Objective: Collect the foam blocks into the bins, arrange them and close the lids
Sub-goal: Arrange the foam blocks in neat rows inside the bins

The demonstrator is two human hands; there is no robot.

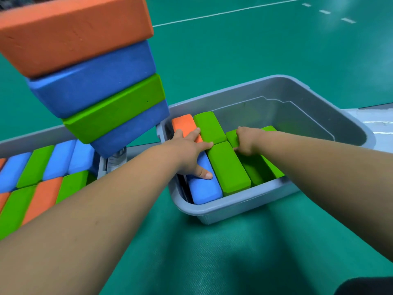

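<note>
A grey bin on the green floor holds foam blocks standing on edge: an orange block, a blue block and several green ones. My left hand lies spread over the orange and blue blocks, its thumb on the blue one and its fingertips reaching the green blocks. Beside it, my right hand has its fingers curled down onto a green block at the row's right side. The far half of the bin holds nothing.
A second grey bin at the left is packed with blue, green and orange blocks. A tilted stack of orange, blue, green and blue blocks rises between the bins. A flat grey lid lies at the right.
</note>
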